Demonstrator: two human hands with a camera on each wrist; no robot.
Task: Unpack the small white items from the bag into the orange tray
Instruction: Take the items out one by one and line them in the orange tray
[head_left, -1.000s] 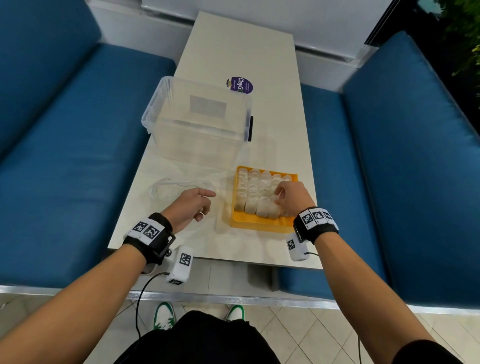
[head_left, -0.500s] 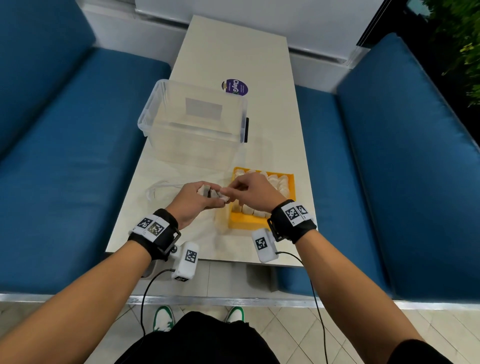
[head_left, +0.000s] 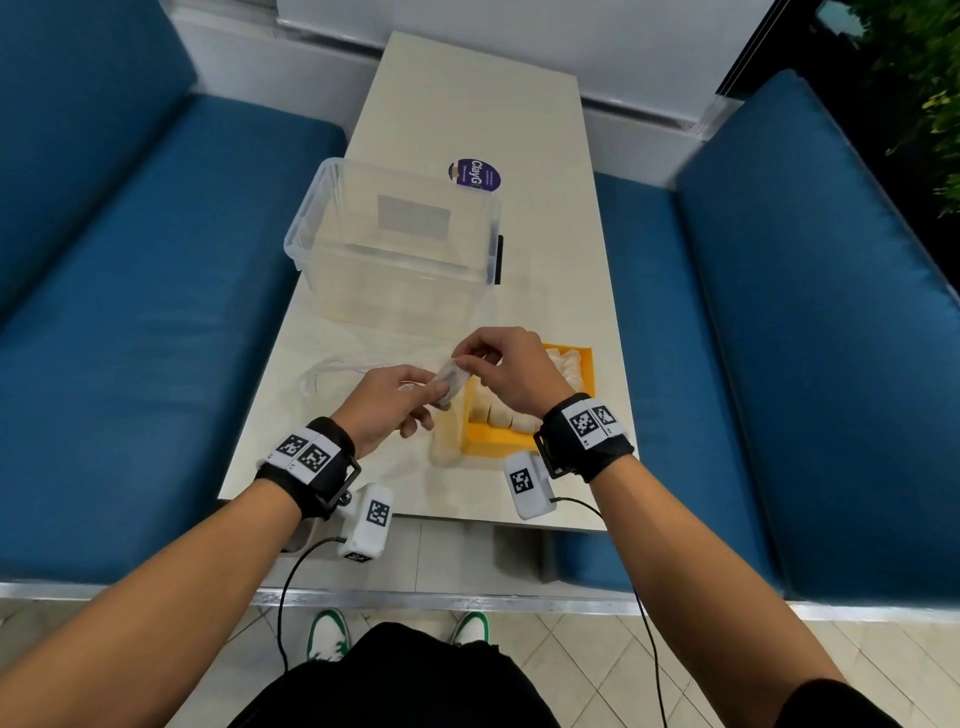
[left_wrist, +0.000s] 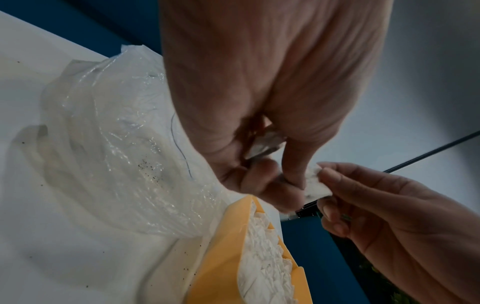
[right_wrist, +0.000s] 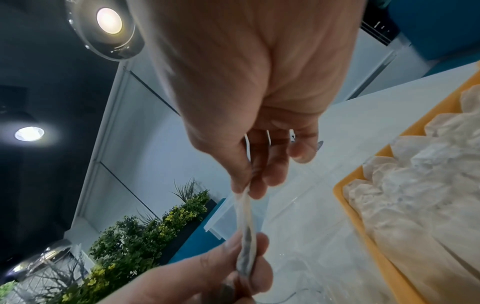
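Far left on the pale tabletop (head_left: 467, 104): a crumpled clear plastic bag (left_wrist: 111, 144), lying flat, its edge reaching the wall of the shallow orange plastic tray (left_wrist: 221, 257). Behind it, further back: an open clear plastic storage box (head_left: 395, 244), and beyond that a round purple sticker (head_left: 474, 174). Next rightward, raised above the tabletop: the left hand (head_left: 387, 408), thumb and forefinger closed on the lower end of one small white crinkled packet (head_left: 451, 382); the other fingers curled underneath. Pinched at the upper end of the same packet: the right hand (head_left: 511, 371), thumb and forefinger tips pressed together on it, remaining fingers loosely bent. Packet thus held between both hands, tilted, just left of the tray's left wall and above the tabletop, not yet in the tray. Something pale and small tucked in the left palm too, though too blurred to identify. Further right: the tray itself, packed with rows of small white crinkled packets (right_wrist: 415, 185) lying side by side, partly hidden by the right wrist in the head view. Flanking the tabletop on both sides: blue upholstered benches (head_left: 805, 364).
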